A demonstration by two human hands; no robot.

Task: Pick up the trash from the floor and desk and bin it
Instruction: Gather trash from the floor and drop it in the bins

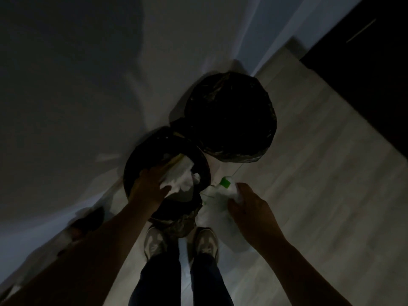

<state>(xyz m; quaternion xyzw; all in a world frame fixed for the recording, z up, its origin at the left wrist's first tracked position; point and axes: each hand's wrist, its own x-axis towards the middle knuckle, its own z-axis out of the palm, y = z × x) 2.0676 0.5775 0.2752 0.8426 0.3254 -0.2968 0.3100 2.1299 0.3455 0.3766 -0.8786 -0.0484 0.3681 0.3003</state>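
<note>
The room is dim. A round bin (132,164) lined with a black bag stands by the wall, just ahead of my shoes. My left hand (150,186) reaches over its opening, fingers spread, touching crumpled white paper (183,177) that lies at the top of the bin. Just right of the bin's rim, my right hand (249,204) grips a clear plastic bottle (215,200) with a green cap (225,182), along with some white crumpled stuff under the fingers.
A second, larger bin (229,118) covered by a black bag stands behind the first. A pale wall runs along the left. Light wooden floor (320,173) stretches to the right, up to a dark cabinet (364,74). A dark object (88,219) lies by the skirting.
</note>
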